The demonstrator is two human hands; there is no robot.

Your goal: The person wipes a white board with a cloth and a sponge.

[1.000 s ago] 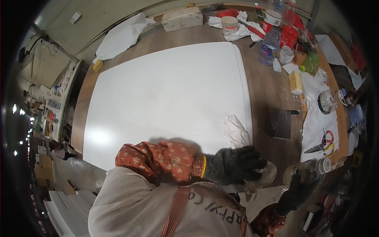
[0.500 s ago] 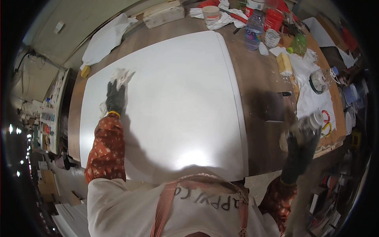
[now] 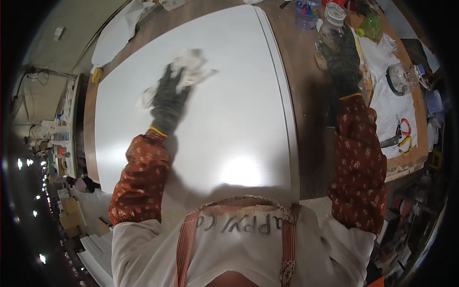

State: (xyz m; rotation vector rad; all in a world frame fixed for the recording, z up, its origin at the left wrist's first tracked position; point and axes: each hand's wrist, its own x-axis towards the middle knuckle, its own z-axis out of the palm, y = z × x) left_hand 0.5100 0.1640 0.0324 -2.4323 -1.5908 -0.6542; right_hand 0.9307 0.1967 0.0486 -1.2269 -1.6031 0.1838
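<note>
My left hand [image 3: 170, 99], in a dark knit glove, presses a crumpled off-white rag [image 3: 196, 71] onto a large white panel [image 3: 229, 110]. Bits of the cloth show past the fingertips and beside the hand, slightly smeared by motion. At the far right, my right hand [image 3: 342, 62], gloved the same way, is closed around a clear plastic bottle [image 3: 330, 34] with a white cap. The bottle is held beyond the panel's right edge, near a clear bottle with a purple label [image 3: 306, 15]; the palm side of the grip is hidden.
The panel lies on a brown tabletop [image 3: 306, 162]. To the right are a green bottle [image 3: 371, 26], a clear container with a dark rim [image 3: 398, 79], white sheeting [image 3: 375, 57] and red-and-yellow-handled scissors [image 3: 405, 136]. A yellow sponge [image 3: 97, 75] and white cloth [image 3: 114, 36] lie at the far left.
My left hand and the rag have slid right across the panel. My right hand has carried the bottle from the near right to the far right. The view has shifted slightly.
</note>
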